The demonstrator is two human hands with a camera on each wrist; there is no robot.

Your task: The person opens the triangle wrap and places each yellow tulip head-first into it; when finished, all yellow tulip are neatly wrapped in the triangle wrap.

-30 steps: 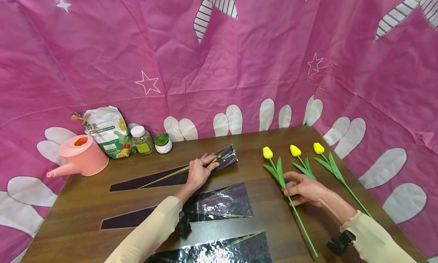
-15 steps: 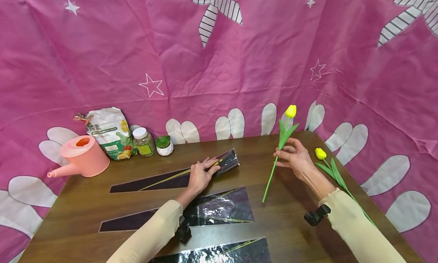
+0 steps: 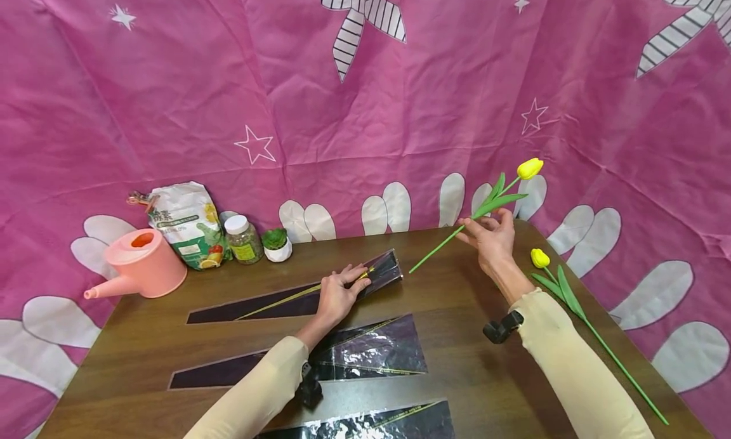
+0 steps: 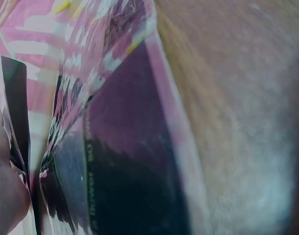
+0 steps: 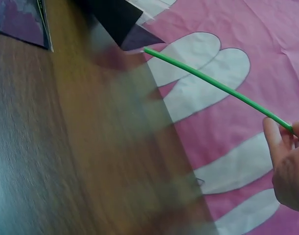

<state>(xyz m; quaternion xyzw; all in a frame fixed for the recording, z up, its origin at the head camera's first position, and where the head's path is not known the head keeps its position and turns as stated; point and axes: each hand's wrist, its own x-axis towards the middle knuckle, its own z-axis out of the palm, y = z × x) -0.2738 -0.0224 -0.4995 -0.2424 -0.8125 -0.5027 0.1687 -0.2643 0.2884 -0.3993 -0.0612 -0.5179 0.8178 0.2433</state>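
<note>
On the brown wooden table, our left hand lies flat, fingers straight, on the dark tapered cellophane sleeve; our right hand pinches the yellow artificial tulip, whose stem slants down-left from that hand toward the sleeve's mouth.

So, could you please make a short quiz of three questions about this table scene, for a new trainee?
1. True or false: the right hand holds a yellow tulip above the table.
2. What does the left hand rest on? A) the pink watering can B) a dark wrapping sleeve C) the jar
3. How many tulips lie on the table now?

Key:
1. True; the hand pinches the green stem.
2. B.
3. One, right of the raised arm.
</note>
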